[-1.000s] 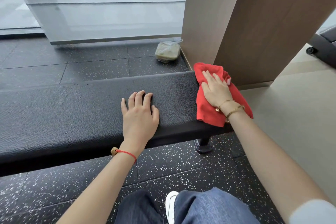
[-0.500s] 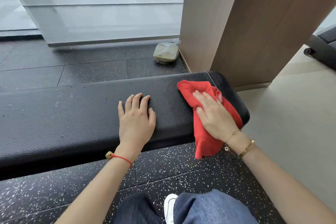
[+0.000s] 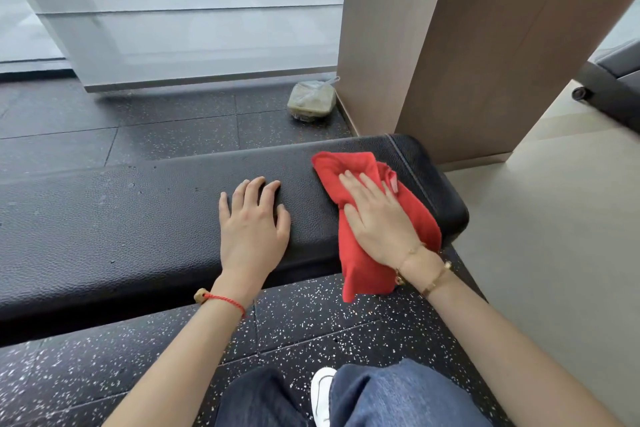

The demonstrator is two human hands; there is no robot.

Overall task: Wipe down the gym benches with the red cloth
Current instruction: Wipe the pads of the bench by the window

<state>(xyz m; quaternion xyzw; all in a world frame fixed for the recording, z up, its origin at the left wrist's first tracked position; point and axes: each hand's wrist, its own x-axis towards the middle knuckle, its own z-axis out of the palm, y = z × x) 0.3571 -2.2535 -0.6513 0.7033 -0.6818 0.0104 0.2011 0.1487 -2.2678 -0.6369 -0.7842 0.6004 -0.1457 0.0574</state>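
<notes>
A long black padded gym bench (image 3: 138, 218) runs across the view from the left to its rounded right end. The red cloth (image 3: 360, 263) lies over that right end, and its lower part hangs down past the front edge. My right hand (image 3: 377, 218) presses flat on the cloth with straight fingers. My left hand (image 3: 252, 222) rests flat on the bare bench top just left of the cloth, fingers spread.
A wood-panelled column (image 3: 450, 45) stands right behind the bench's end. A clear bag with a greenish container (image 3: 311, 100) sits on the dark speckled floor by the column. A black machine part (image 3: 609, 90) shows at the right edge. My knees and a white shoe (image 3: 322, 395) are below.
My right hand has slid the cloth from the bench's right end leftward onto the top. My left hand has stayed in place.
</notes>
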